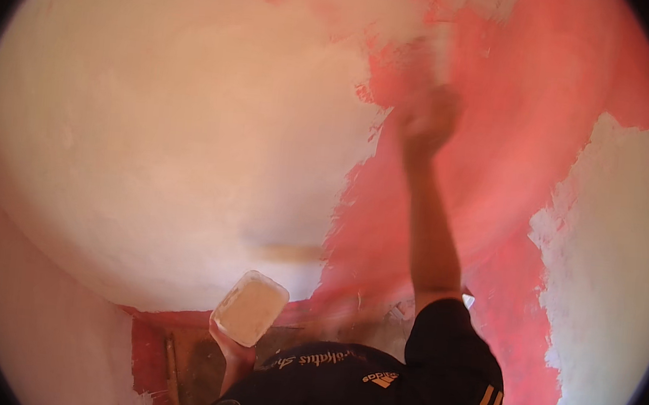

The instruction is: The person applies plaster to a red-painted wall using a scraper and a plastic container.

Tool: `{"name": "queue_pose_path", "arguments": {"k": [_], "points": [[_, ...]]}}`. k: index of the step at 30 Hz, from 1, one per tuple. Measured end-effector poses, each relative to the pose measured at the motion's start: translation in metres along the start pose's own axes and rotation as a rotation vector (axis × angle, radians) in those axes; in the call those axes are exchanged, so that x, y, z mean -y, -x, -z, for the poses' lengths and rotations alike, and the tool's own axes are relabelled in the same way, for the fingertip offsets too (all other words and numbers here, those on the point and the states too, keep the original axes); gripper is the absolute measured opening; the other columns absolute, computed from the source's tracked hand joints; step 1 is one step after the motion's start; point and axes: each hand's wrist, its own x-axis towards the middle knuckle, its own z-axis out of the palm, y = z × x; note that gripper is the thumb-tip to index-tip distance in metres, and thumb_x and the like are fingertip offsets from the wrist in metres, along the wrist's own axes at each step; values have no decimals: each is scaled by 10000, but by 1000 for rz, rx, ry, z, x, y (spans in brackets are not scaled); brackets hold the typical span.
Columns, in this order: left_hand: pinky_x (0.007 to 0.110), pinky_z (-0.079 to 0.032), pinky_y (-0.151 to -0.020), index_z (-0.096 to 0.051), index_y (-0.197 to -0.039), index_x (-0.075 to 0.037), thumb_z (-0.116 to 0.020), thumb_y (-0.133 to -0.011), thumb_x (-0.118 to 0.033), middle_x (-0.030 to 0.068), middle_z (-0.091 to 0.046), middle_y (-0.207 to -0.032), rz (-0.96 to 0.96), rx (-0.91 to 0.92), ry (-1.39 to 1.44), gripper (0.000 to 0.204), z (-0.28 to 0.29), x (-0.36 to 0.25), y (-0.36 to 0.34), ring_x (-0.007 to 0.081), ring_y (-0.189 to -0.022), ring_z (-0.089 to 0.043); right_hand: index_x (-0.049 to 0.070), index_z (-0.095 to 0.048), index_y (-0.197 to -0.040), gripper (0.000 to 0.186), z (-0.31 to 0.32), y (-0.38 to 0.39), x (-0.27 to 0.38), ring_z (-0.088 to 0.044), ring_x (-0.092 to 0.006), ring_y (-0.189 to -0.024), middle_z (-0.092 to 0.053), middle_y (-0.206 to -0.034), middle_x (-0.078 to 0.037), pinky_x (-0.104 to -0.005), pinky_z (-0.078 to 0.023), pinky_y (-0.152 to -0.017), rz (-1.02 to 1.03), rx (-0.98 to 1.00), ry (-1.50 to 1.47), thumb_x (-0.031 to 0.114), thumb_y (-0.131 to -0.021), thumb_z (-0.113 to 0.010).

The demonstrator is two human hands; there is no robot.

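Presently, we record the scene as follows.

Right hand: our right hand (427, 119) is raised high against the wall (515, 142), the arm at full stretch. It is blurred; we judge it closed around a tool, probably a brush or float, but we cannot tell the tool's kind or how far the fingers are closed.

Left hand: our left hand (233, 346) is closed from below around a white tub (250, 308), held low and near the chest.

Tub: rectangular with rounded corners, tilted with its open top toward us, and filled with a pale material matching the coat on the wall. We judge it is held close and tilted so that the working hand can reload without a long reach.

Wall: pink-red, with a large pale coated area (169, 127) on the left and a second pale patch (613, 251) on the right. The right hand sits at the ragged edge between pale and pink, where the coat ends.

Lower zone: a red base strip (146, 349) runs along the foot of the wall, and a brownish floor (202, 365) lies beside it.

Clothing: a dark short sleeve (454, 353) with orange stripes covers the right upper arm.
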Motion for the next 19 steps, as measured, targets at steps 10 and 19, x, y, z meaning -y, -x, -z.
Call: {"name": "queue_pose_path", "arguments": {"k": [10, 19], "points": [[406, -549, -943, -570, -1308, -43, -371, -1039, -500, 104, -660, -1244, -28, -33, 112, 567, -42, 18, 18, 258, -1119, -656, -5, -677, -1075, 200, 42, -51, -52, -598, -269, -740, -670, -942, -119, -382, -523, -676, -152, -45, 6, 57, -967, -521], [429, -504, -1018, -532, -1367, -67, -347, -1034, -558, 97, -617, -1319, -38, 80, 15, 621, -47, 26, 41, 280, -1224, -599, 83, -629, -1361, 488, 56, 21, 28, -671, -274, -1061, -667, -1248, -175, -392, -558, -871, 109, 397, -192, 56, -875, -649]]}}
